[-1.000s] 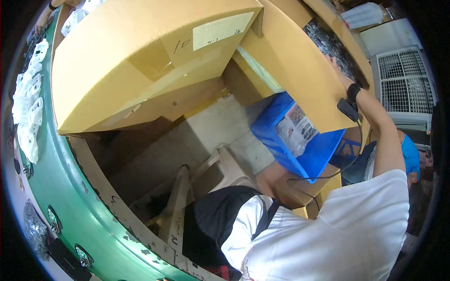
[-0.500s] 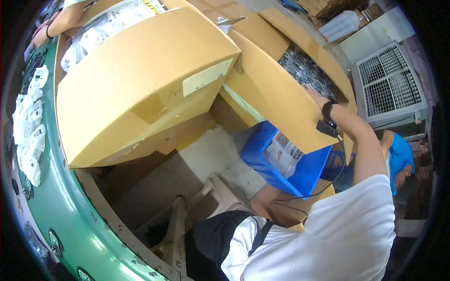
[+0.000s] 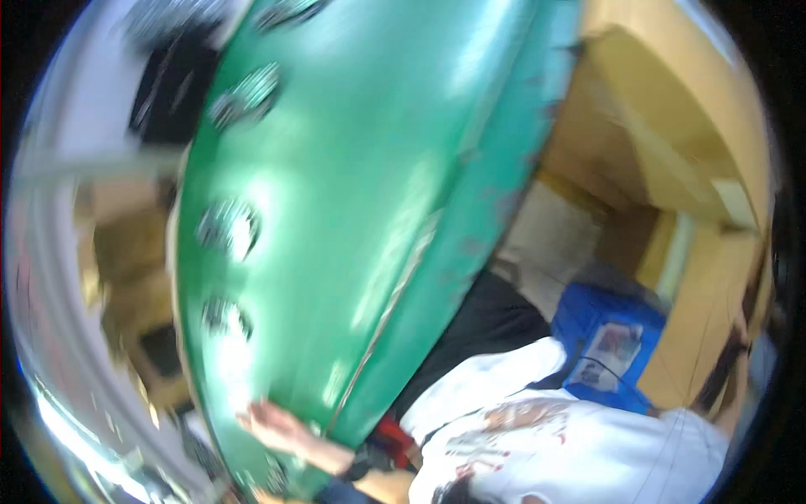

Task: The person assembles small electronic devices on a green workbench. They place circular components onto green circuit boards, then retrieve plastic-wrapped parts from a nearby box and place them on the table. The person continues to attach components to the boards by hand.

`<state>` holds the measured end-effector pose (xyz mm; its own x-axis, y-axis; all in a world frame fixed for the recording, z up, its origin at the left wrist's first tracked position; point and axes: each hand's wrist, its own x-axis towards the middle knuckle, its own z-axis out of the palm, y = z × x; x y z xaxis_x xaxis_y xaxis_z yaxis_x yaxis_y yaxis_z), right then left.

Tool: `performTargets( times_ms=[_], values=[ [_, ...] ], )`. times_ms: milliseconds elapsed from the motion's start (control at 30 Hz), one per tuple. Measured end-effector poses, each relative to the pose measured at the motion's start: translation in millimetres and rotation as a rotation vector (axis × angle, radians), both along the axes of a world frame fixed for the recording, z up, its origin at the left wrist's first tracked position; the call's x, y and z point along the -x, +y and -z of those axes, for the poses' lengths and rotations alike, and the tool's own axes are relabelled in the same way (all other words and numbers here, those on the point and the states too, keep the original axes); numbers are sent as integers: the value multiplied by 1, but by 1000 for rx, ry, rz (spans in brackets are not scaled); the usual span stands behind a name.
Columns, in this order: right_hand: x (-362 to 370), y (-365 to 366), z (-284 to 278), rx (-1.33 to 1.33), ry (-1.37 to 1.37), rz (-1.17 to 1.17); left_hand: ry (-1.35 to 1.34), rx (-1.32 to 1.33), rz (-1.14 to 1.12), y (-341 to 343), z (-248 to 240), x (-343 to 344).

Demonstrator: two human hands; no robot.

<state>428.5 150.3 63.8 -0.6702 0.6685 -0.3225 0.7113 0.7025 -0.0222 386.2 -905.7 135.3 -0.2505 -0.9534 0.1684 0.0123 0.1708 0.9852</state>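
Note:
My left hand (image 3: 277, 427) is over the near end of the green table (image 3: 361, 202), a dark band at its wrist. Its fingers are smeared by motion, and I make out nothing held. Several small dark, shiny bundles lie along the table's left side, among them one (image 3: 228, 228) midway and another (image 3: 225, 317) nearer the hand. At the right rim, my right forearm (image 3: 732, 382), with a dark strap, is beside the large cardboard box (image 3: 714, 277). The right hand is too blurred and dark there for its fingers to show.
A blue plastic bin (image 3: 571, 328) with a clear-wrapped packet (image 3: 611, 349) stands right of my lap, below the boxes. A black cable crosses it. Past the table's left edge are a black item (image 3: 175, 88) and brown cartons (image 3: 130, 260).
The view has swung left, from the open cartons to the green table. My left hand has come into sight. My right arm, earlier reaching into a carton of clear packets, now shows at the right rim.

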Motion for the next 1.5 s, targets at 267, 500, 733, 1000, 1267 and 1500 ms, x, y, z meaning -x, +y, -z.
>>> performTargets(
  times_ms=[267,500,733,1000,1267,1500],
  values=[
    [7,50,66,343,142,311,706,-638,115,-14,-23,-67],
    [-17,104,44,576,343,530,727,-569,318,-56,4,-103],
    [-42,132,52,789,420,668,788,-582,345,-70,2,-102],
    [-72,161,60,786,332,634,803,-645,302,-71,6,-107],
    [-58,144,62,777,347,724,796,-638,387,-58,-19,-104],
    [-68,168,57,1096,464,780,780,-698,422,-61,-2,-100]
  ],
)
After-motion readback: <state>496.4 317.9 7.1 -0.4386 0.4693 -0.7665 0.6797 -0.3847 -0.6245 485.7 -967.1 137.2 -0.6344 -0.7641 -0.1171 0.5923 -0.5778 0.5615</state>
